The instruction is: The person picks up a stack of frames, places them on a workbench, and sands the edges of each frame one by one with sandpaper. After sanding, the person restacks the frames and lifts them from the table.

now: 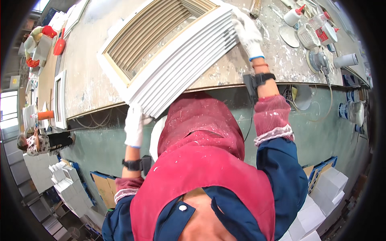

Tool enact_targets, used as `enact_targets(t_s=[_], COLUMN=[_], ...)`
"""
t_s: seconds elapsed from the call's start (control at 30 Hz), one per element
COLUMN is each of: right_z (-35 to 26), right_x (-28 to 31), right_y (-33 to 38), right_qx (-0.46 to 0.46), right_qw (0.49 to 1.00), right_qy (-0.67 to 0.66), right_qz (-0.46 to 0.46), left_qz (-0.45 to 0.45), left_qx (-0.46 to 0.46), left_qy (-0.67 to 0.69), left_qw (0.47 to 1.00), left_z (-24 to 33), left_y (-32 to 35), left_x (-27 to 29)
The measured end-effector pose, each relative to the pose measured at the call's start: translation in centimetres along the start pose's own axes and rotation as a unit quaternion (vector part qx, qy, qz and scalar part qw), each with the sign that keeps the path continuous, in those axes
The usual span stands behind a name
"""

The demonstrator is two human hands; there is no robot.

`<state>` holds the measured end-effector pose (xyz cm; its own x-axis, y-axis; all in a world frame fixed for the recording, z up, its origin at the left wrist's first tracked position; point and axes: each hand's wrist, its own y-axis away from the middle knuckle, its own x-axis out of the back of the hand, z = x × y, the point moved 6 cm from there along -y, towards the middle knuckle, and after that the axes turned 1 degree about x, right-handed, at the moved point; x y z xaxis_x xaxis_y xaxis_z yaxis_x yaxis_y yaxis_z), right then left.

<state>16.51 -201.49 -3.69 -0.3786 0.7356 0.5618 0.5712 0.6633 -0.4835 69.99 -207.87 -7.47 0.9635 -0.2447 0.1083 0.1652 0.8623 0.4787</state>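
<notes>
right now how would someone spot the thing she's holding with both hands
Look at the long paint-spattered workbench. On its near edge lies a big white ribbed frame, gripped by the gloved left hand and right hand. Unlike the small frame nearby, it overhangs the edge.

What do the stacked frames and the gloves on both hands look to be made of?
Stacked frames: probably wood or moulded board, white-coated fronts, bare tan inner edges showing. Left hand and right hand wear white gloves, apparently knitted fabric, judging by the soft wrinkled surface and blue-trimmed cuffs.

orbital sander, white bottles, orange cup, stacked white blocks
</notes>
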Motion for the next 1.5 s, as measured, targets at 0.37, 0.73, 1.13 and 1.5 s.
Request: enact_targets(t_s=[0.37, 0.73, 1.13, 1.5], right_z=[4.6, -1.3, -14.3, -17.0], right_x=[-0.6, 1.8, -5.2, -9.5], right_y=[1.1, 4.4, 6.4, 8.9], right_qx=[-0.033, -0.125, 0.068, 0.259], right_qw=[0.897, 0.988, 0.987, 0.964], right_qy=[0.405, -0.043, -0.078, 0.014], right_qz=[-0.176, -0.074, 0.122, 0.058], left_qz=[-0.087, -0.109, -0.118, -0.076], left_qx=[-0.448, -0.365, -0.409, -0.452], left_qy=[-0.610, -0.623, -0.562, -0.539], left_qw=[0.648, 0.683, 0.710, 0.706], left_z=[17.6, 17.9, 16.0, 15.4], left_y=[1.9, -0.3, -3.4, -3.9], left_x=[-8.3, -8.1, -7.9, -7.1])
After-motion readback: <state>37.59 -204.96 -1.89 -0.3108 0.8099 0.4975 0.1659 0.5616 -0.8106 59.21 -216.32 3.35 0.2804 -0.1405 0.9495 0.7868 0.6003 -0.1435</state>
